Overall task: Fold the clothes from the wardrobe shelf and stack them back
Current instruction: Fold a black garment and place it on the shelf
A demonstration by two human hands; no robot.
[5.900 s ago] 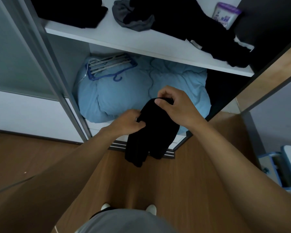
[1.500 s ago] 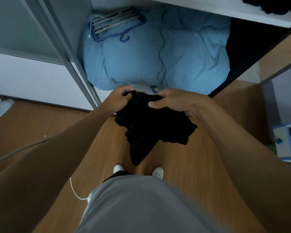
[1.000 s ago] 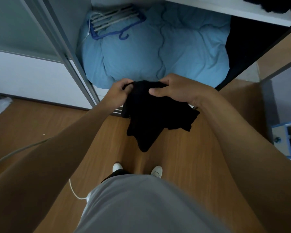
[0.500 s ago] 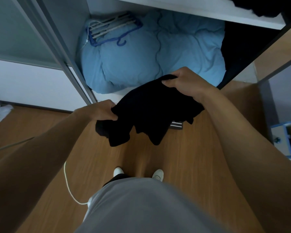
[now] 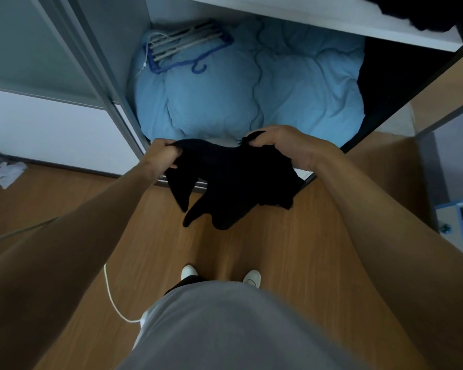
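A black garment hangs spread between my two hands in front of the open wardrobe, its loose ends dangling over the wooden floor. My left hand grips its upper left edge with curled fingers. My right hand grips its upper right edge. The white wardrobe shelf runs along the top of the view, with more dark clothes lying on its right end.
Below the shelf a light blue duvet fills the wardrobe's bottom, with blue hangers on it. The sliding door frame stands to the left. A white cable lies on the floor, crumpled paper far left, a blue-edged drawer unit far right.
My left hand rose and moved up level with the right, pulling the black garment out wider between both hands. The view stayed nearly the same.
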